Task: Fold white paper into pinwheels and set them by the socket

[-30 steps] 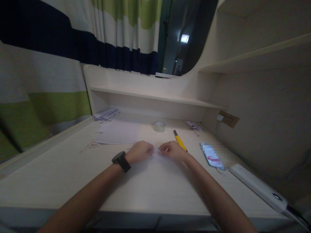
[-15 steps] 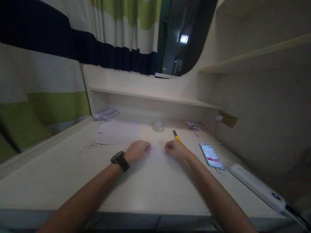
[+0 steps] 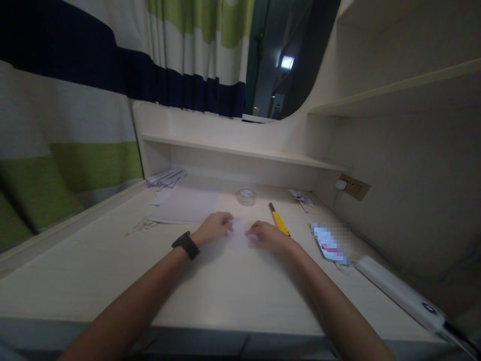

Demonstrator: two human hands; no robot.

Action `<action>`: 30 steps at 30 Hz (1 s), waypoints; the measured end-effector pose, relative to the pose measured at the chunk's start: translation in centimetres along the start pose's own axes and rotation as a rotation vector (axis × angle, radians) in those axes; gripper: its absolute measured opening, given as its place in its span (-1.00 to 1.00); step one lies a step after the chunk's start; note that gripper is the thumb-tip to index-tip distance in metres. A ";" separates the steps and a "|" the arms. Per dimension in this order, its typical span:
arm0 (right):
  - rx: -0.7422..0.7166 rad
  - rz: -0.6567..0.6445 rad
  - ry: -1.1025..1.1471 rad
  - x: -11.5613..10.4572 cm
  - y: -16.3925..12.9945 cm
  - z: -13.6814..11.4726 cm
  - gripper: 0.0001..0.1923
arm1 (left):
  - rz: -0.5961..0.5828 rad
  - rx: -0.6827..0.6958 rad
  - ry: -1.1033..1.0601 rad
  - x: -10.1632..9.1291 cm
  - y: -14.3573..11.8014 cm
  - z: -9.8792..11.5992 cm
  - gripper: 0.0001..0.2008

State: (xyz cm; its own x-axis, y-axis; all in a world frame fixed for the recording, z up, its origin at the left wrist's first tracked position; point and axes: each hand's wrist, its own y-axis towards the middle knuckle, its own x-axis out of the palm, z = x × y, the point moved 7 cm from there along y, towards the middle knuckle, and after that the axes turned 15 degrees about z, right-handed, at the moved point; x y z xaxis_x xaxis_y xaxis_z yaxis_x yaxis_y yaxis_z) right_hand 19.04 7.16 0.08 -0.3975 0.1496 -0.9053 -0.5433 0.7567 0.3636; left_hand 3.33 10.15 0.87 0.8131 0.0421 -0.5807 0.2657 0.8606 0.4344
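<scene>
1. Head view: a thin white paper (image 3: pixel 240 239) lies on the desk (image 3: pixel 210 301) between the hands; the left hand (image 3: pixel 215 228) pinches its far edge.
2. The right hand's (image 3: pixel 267 235) fingertips meet its right side; whether they clamp it, I cannot tell.
3. Crowding the right hand: a yellow cutter (image 3: pixel 279 221); beyond, a tape roll (image 3: pixel 246 197).
4. Left, paper sheets (image 3: pixel 188 203); right, a phone (image 3: pixel 326 243).

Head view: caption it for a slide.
Left hand and right hand at a small white paper, with a tape roll beyond and a yellow cutter nearby.
</scene>
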 end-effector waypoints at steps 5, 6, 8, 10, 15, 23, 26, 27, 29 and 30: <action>-0.025 0.125 -0.152 1.4 0.7 -0.9 -0.67 | 0.018 -0.067 -0.192 -0.2 0.0 0.2 -0.80; -0.006 0.153 -0.185 1.6 0.9 -0.9 -0.67 | 0.002 -0.068 -0.188 -0.2 -0.1 0.3 -0.81; 0.037 0.200 -0.227 2.0 1.3 -0.8 -0.69 | -0.051 -0.061 -0.131 -0.1 -0.4 0.6 -0.80; 0.072 0.247 -0.212 2.0 1.6 -0.7 -0.72 | -0.119 -0.035 -0.044 0.3 -0.7 0.8 -0.78; 0.189 0.381 0.050 0.6 1.3 -0.2 -0.67 | -0.156 0.093 0.140 0.9 -0.8 0.7 -0.76; 0.317 0.259 0.388 1.5 1.0 -0.4 -0.81 | -0.185 0.186 0.135 1.2 -1.1 2.0 -0.76; 0.288 0.209 0.392 1.7 1.1 -0.3 -0.84 | -0.200 0.160 0.096 1.2 -1.3 2.0 -0.76; 0.280 0.188 0.396 1.8 1.1 -0.2 -0.84 | -0.206 0.154 0.084 1.3 -1.3 2.0 -0.76; 0.272 0.130 0.430 1.9 1.0 -0.1 -0.82 | -0.217 0.150 0.058 1.3 -1.4 2.0 -0.76; 0.272 0.097 0.453 1.9 0.9 -0.1 -0.81 | -0.222 0.151 0.045 1.4 -1.4 2.1 -0.77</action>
State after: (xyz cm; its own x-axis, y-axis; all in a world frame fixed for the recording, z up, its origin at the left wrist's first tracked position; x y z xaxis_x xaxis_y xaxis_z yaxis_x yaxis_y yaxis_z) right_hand 17.70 8.05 -1.30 -0.7484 -0.0175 -0.6630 -0.3012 0.8996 0.3163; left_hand 5.16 7.91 0.89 0.7034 -0.1139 -0.7016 0.5117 0.7663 0.3886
